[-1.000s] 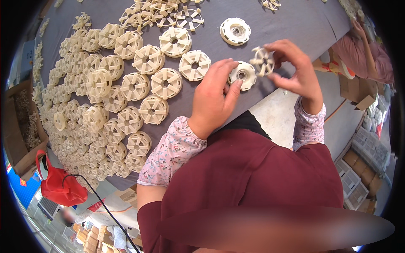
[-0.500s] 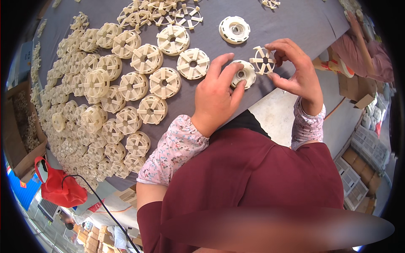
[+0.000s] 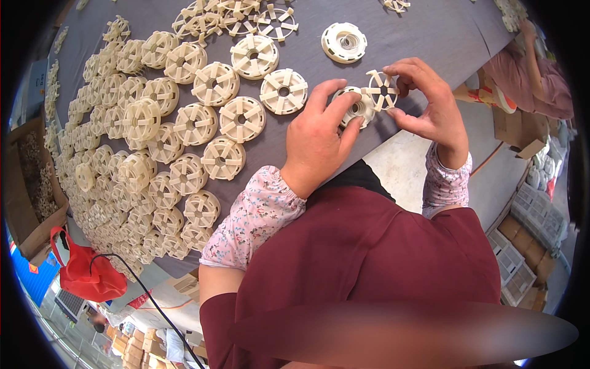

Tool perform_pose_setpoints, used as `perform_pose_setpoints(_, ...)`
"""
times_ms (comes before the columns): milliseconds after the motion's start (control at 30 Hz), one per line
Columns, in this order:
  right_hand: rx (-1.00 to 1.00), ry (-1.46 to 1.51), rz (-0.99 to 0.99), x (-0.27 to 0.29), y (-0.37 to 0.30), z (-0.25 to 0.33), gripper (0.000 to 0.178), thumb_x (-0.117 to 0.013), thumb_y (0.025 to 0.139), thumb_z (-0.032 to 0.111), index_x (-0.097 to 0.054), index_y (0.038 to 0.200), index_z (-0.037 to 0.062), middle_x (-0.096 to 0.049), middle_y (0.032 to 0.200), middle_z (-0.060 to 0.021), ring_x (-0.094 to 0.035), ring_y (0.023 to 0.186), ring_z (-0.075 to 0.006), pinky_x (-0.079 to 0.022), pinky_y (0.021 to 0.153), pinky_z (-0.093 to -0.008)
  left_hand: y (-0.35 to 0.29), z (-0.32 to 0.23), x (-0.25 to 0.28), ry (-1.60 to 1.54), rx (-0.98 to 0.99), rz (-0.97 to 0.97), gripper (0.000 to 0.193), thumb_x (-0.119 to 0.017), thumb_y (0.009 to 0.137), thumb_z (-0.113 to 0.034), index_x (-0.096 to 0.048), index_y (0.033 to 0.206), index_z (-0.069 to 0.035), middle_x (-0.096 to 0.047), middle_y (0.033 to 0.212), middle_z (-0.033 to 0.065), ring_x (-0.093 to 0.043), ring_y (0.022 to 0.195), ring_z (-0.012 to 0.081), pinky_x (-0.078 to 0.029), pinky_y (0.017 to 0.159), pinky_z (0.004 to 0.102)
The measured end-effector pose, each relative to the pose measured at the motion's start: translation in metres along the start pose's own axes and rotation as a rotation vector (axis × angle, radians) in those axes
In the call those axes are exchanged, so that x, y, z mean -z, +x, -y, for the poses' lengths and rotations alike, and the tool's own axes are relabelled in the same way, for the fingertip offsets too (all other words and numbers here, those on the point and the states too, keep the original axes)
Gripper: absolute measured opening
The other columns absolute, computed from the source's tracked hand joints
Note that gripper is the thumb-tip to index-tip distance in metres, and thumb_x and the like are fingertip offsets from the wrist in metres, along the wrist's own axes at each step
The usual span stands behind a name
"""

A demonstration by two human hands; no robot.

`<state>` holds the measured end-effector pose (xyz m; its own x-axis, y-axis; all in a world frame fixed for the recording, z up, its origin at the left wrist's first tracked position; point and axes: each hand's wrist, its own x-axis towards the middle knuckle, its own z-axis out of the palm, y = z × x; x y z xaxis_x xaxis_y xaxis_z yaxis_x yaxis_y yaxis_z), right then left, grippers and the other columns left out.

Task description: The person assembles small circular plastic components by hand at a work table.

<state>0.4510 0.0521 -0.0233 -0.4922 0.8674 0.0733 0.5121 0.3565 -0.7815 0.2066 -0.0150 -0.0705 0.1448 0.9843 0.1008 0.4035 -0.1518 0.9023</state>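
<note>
My left hand (image 3: 319,138) grips a round cream plastic housing (image 3: 360,108) at the table edge, fingers on its far side and thumb on the near side. Between the thumb and fingers of my right hand (image 3: 433,104) is a thin spoked plastic ring (image 3: 382,91), tilted and overlapping the right side of the housing. Whether the two parts touch I cannot tell. Beyond them lies another round housing (image 3: 344,43) with a coil spring showing in its middle. Left of my hands sit many housings with spoked rings on top, the nearest being a capped housing (image 3: 283,91).
More spoked rings (image 3: 276,23) are heaped at the far side of the grey table (image 3: 424,37). A red bag (image 3: 92,273) with a black cable stands at the lower left, by a cardboard box (image 3: 37,184). Another person's arm (image 3: 534,67) shows at the far right.
My right hand has brought the spoked ring slightly left, so it now overlaps the housing. My left hand keeps its grip and has barely moved.
</note>
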Motion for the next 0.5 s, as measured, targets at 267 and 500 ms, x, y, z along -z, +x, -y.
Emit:
perform_pose_setpoints(267,0.015,0.038,0.108,0.001,0.002,0.009,0.057,-0.082,0.076,0.01,-0.07,0.131,0.002,-0.068,0.117,-0.0098,-0.064,0.088,-0.0193,-0.055,0.079,-0.0324,-0.002,-0.002,0.007,-0.081,0.002,0.016,0.045,-0.082,0.091,-0.009,-0.07,0.134,-0.004,-0.069,0.134,0.012,-0.067,0.07,0.0125,-0.055,0.064,0.0292)
perform_pose_setpoints(500,0.017,0.053,0.247,-0.013,0.009,0.012,0.057,-0.087,0.081,0.015,-0.07,0.134,0.0009,-0.067,0.124,-0.0126,-0.072,0.105,-0.0266,-0.061,0.091,-0.0366,-0.005,-0.005,0.01,-0.174,0.058,0.034,0.054,-0.079,0.092,-0.005,-0.064,0.144,-0.001,-0.068,0.134,0.0154,-0.067,0.079,0.0153,-0.055,0.07,0.0283)
